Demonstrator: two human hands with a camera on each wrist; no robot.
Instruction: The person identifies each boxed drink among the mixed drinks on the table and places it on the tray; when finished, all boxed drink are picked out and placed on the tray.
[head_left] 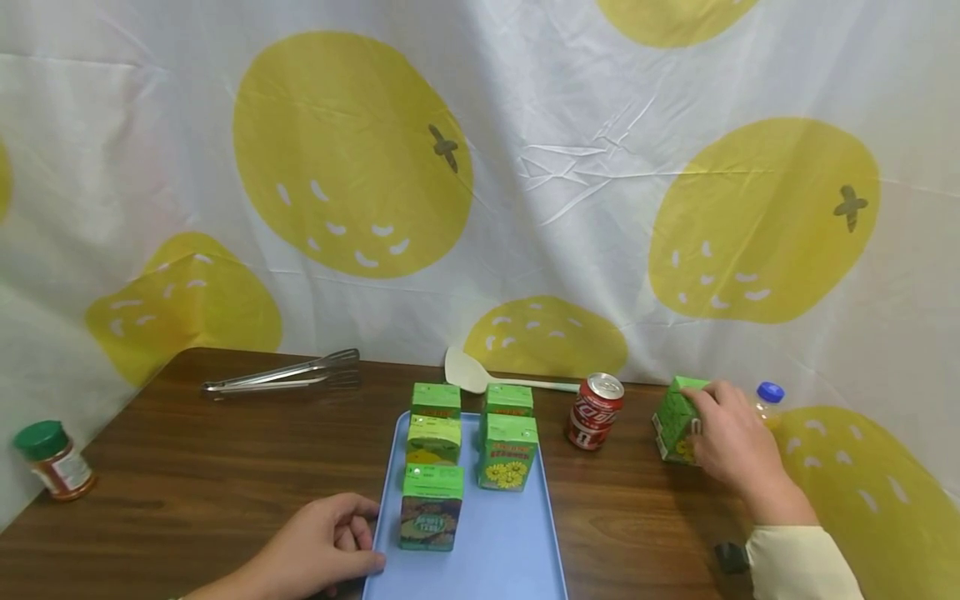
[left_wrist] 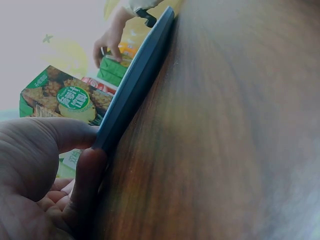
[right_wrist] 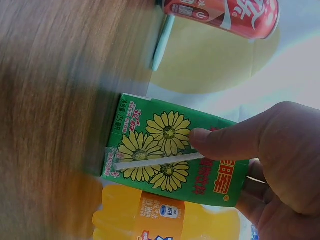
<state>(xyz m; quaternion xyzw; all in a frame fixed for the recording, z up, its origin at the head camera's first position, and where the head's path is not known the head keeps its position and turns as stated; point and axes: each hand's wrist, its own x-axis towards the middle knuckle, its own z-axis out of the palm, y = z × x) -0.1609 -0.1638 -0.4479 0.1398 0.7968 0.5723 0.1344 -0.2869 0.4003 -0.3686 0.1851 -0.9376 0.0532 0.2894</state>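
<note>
My right hand (head_left: 738,442) grips a green drink carton (head_left: 672,423) near the table's right side. In the right wrist view, the carton (right_wrist: 150,182) shows yellow flowers and a straw on its face, with my thumb across it. My left hand (head_left: 318,542) pinches the left edge of a light blue tray (head_left: 506,550) between thumb and finger. Upright on the tray, a front carton (head_left: 431,521), a yellow-green carton (head_left: 433,442) and a rear carton (head_left: 435,400) make the left row. The right row has a flowered carton (head_left: 508,458) with another carton (head_left: 508,398) behind.
A red soda can (head_left: 595,412) stands right of the tray. An orange drink bottle (right_wrist: 165,215) is beside the held carton. Behind lie a pale spatula (head_left: 467,372) and metal tongs (head_left: 281,375). A green-capped spice jar (head_left: 56,462) stands far left, before a hanging patterned cloth (head_left: 555,233).
</note>
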